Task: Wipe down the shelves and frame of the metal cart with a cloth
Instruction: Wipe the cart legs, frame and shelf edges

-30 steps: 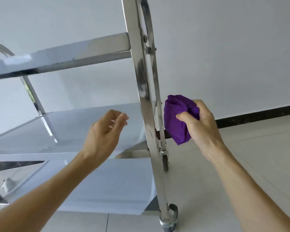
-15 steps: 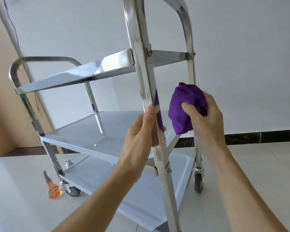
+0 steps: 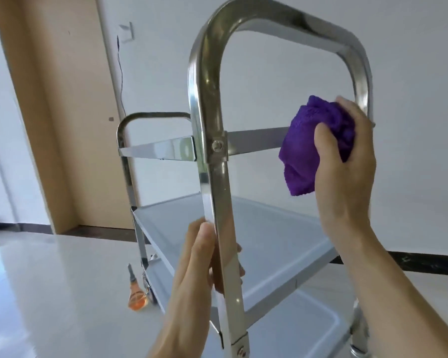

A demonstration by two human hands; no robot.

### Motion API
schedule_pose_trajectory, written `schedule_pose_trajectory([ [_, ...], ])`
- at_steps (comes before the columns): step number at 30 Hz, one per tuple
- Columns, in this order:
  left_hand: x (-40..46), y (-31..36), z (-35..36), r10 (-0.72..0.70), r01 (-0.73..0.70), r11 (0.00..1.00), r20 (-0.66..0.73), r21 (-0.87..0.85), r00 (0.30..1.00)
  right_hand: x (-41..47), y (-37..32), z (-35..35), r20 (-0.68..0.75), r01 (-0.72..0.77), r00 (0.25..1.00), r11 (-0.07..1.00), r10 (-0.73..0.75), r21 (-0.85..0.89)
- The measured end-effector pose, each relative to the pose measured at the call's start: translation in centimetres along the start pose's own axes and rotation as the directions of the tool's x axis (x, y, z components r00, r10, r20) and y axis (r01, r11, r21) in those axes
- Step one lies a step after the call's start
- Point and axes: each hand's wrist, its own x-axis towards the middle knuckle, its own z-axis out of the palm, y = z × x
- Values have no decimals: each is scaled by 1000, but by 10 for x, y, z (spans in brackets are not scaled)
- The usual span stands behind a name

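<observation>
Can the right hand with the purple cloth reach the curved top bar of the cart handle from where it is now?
Probably yes. The right hand holds the purple cloth beside the far upright, below the top bar, with nothing between them.

Cart [image 3: 207, 104] wheels cut off below, right hand [image 3: 344, 161] hiding the far post, orange bottle [image 3: 137, 298] blurred

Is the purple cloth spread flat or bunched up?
Bunched up. The cloth is a crumpled wad in the right hand, with folds showing on top and a loose end hanging below the fingers.
</observation>
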Motion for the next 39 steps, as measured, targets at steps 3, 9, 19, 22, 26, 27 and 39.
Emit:
schedule_pose_trajectory([
  [3, 4, 33, -30, 135, -140, 990, -122, -29, 983, -2, -31, 40, 9, 134, 991, 990, -134, -32],
  [9, 6, 65, -79, 249, -242, 967, -95, 77, 964, -48, -58, 131, 263, 334, 934, 851, -242, -405],
  [19, 19, 63, -142, 341, -323, 940, -257, 109, 904, -86, -37, 173, 568, 756, 643, 545, -515, -362],
  [22, 20, 64, -164, 346, -316, 938, -301, 145, 889, -69, -17, 153, 485, 672, 735, 600, -473, -433],
  [26, 21, 65, -182, 369, -256, 901, -313, 349, 875, -52, -5, 142, 323, 441, 891, 780, -320, -444],
  [27, 22, 64, -186, 392, -240, 870, -307, 432, 867, -56, -7, 148, 318, 431, 895, 789, -313, -437],
  [39, 27, 57, -202, 472, -248, 786, -292, 566, 832, -92, -29, 200, 663, 739, 618, 598, -422, -309],
])
